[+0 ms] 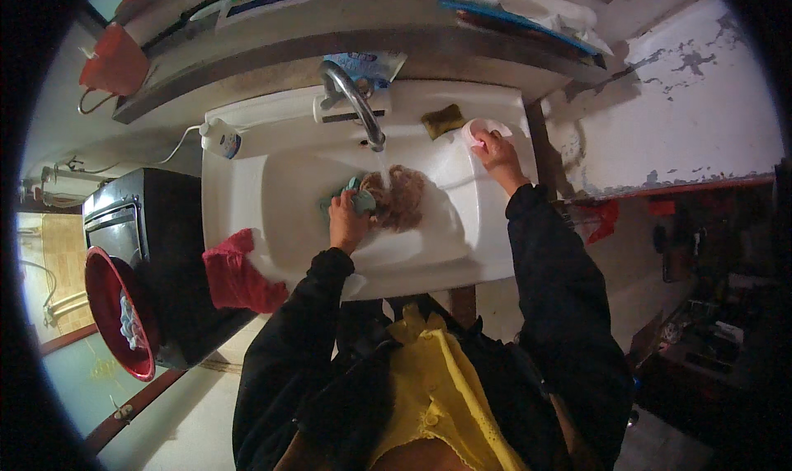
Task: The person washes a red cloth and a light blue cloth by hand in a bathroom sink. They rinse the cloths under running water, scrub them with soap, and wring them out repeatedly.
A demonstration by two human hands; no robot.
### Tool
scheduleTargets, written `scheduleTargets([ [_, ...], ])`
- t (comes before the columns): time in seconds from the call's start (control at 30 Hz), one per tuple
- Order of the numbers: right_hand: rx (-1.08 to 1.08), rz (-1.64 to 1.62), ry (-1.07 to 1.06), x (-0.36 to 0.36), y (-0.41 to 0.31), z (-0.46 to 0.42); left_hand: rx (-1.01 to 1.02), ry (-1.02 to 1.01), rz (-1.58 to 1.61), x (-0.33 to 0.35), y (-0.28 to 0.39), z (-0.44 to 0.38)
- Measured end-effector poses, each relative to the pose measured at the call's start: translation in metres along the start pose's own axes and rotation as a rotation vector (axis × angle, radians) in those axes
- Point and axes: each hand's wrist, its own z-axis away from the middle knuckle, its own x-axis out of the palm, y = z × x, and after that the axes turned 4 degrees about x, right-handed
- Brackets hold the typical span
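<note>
Water runs from the chrome faucet [352, 97] into a white sink [291, 242]. Under the stream lies a wet brown cloth [402, 202] on the basin floor. My left hand [348, 223] is closed on a green cloth [362, 200] at the brown cloth's left side. On the sink's right rim, my right hand [498, 155] has its fingers on a small pinkish-white round dish or soap bar [475, 129]; which of these it is, I cannot tell. A green and yellow sponge [443, 121] rests just left of it.
A red cloth [238, 273] hangs over the sink's front left corner. A white bottle [219, 138] stands on the back left corner. Further left, a red basin [99, 291] leans by a black appliance [173, 223]. A shelf [396, 44] crosses behind the faucet.
</note>
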Motion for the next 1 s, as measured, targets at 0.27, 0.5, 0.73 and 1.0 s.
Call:
scheduleTargets([
  [0.27, 0.318, -0.891, -0.138, 0.007, 0.029, -0.008, 0.038, 0.038, 0.022, -0.007, -0.004, 0.000],
  [0.5, 0.059, -0.899, -0.363, 0.085, -0.087, 0.023, 0.043, -0.187, -0.140, 0.020, 0.011, -0.015],
  [0.73, -0.699, 0.124, -0.416, 0.118, -0.109, 0.092, -0.312, -0.707, -0.208, -0.059, -0.008, -0.016],
  [1.0, -0.269, 0.149, -0.439, 0.115, -0.136, 0.062, 0.322, -0.267, -0.591, -0.015, 0.001, 0.017],
])
